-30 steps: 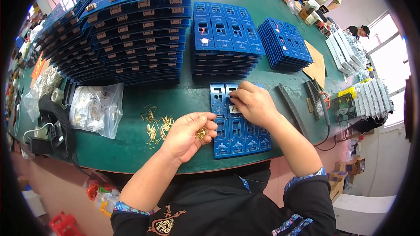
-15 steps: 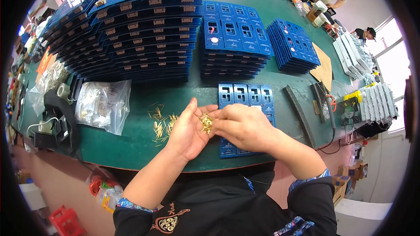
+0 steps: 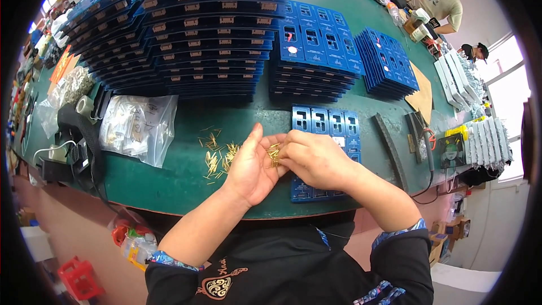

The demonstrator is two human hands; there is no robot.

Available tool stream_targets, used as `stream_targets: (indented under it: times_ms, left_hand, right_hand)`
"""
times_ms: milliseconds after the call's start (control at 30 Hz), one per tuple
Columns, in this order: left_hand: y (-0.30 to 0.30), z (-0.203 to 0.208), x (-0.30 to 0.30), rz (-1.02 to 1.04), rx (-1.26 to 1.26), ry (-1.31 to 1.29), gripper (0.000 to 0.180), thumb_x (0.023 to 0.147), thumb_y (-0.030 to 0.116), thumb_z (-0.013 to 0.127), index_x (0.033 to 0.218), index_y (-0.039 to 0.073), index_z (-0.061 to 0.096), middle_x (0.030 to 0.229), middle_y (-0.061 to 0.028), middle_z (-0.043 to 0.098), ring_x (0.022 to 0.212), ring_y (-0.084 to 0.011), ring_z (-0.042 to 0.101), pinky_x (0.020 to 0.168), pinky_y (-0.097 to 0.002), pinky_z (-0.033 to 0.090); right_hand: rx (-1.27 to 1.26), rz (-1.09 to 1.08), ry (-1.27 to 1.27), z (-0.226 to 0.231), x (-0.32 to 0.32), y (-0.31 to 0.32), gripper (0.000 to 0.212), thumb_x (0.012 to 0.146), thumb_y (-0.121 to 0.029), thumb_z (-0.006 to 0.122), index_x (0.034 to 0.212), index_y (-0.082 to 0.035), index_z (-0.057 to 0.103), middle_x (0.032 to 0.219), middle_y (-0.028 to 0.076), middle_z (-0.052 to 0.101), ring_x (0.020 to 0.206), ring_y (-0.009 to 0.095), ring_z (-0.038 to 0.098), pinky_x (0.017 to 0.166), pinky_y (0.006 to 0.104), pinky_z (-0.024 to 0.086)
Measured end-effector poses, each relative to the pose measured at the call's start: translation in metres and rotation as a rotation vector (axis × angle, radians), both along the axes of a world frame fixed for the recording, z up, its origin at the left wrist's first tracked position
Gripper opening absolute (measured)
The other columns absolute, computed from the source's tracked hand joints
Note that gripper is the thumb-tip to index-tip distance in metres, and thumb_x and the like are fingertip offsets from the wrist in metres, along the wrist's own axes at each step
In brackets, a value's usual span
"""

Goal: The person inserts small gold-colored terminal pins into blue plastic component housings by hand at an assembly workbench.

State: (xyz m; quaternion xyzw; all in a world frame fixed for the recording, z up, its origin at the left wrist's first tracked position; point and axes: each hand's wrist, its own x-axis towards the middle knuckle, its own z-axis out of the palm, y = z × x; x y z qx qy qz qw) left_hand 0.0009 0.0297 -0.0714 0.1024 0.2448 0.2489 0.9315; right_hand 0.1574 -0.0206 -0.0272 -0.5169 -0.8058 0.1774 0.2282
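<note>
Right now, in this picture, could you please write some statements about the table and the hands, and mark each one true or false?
1. The left hand holds small gold pins. True.
2. All the pins are in that hand. False: loose pins also lie on the green table.
3. The tallest stack of boards is left of the other stacks. True.
4. These boards are yellow. False: they are blue.
5. The right hand is close to the left one. True.

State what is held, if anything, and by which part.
Small gold pins lie loose, cupped in the left hand. The right hand is at them; whether its grip has one, and where, cannot be told.
</note>
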Motion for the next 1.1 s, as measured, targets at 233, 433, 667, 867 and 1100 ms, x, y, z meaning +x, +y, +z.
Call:
stream_targets:
  times_ms: [233, 433, 667, 867, 1100]
  left_hand:
    - [-0.003, -0.001, 0.0, -0.039, 0.04, 0.038, 0.038, 0.101, 0.033, 0.043, 0.107, -0.002, 0.056, 0.099, -0.0129, 0.063, 0.094, -0.021, 0.063, 0.086, -0.0359, 0.054]
    - [-0.005, -0.003, 0.001, -0.068, 0.151, 0.054, 0.023, 0.098, 0.023, 0.054, 0.101, 0.001, 0.06, 0.095, -0.0112, 0.065, 0.087, -0.0187, 0.065, 0.079, -0.0308, 0.056]
    - [-0.004, -0.01, -0.003, -0.059, 0.162, 0.037, 0.017, 0.096, 0.017, 0.056, 0.1, 0.001, 0.059, 0.09, -0.0085, 0.065, 0.084, -0.0175, 0.066, 0.076, -0.0284, 0.056]
    - [-0.004, -0.003, -0.002, -0.08, 0.114, -0.008, 0.015, 0.096, 0.015, 0.056, 0.098, 0.001, 0.059, 0.089, -0.0081, 0.065, 0.083, -0.0176, 0.066, 0.074, -0.0283, 0.056]
    - [-0.005, -0.007, -0.001, -0.103, 0.137, 0.017, 0.013, 0.096, 0.016, 0.056, 0.097, 0.003, 0.059, 0.087, -0.0063, 0.064, 0.08, -0.0165, 0.064, 0.072, -0.0272, 0.055]
  right_hand:
    - [-0.145, -0.117, 0.234, -0.002, 0.018, 0.0, 0.008, 0.085, -0.011, 0.062, 0.088, -0.003, 0.061, 0.086, 0.012, 0.057, 0.079, 0.032, 0.06, 0.068, 0.0398, 0.049]
    - [-0.059, -0.141, 0.159, -0.002, 0.02, -0.001, 0.007, 0.084, -0.009, 0.064, 0.086, -0.003, 0.06, 0.083, 0.012, 0.056, 0.076, 0.03, 0.059, 0.067, 0.0377, 0.048]
    - [-0.051, -0.163, 0.246, -0.003, 0.019, -0.002, 0.009, 0.086, -0.012, 0.062, 0.087, -0.003, 0.06, 0.084, 0.012, 0.057, 0.078, 0.031, 0.06, 0.069, 0.0383, 0.049]
    - [-0.15, -0.259, 0.347, -0.008, 0.02, -0.004, 0.007, 0.089, -0.008, 0.061, 0.088, -0.002, 0.057, 0.085, 0.01, 0.057, 0.078, 0.022, 0.057, 0.072, 0.0324, 0.046]
    - [-0.166, -0.272, 0.384, -0.009, 0.02, -0.006, 0.012, 0.09, -0.013, 0.06, 0.09, -0.001, 0.06, 0.086, 0.012, 0.058, 0.081, 0.026, 0.06, 0.073, 0.035, 0.048]
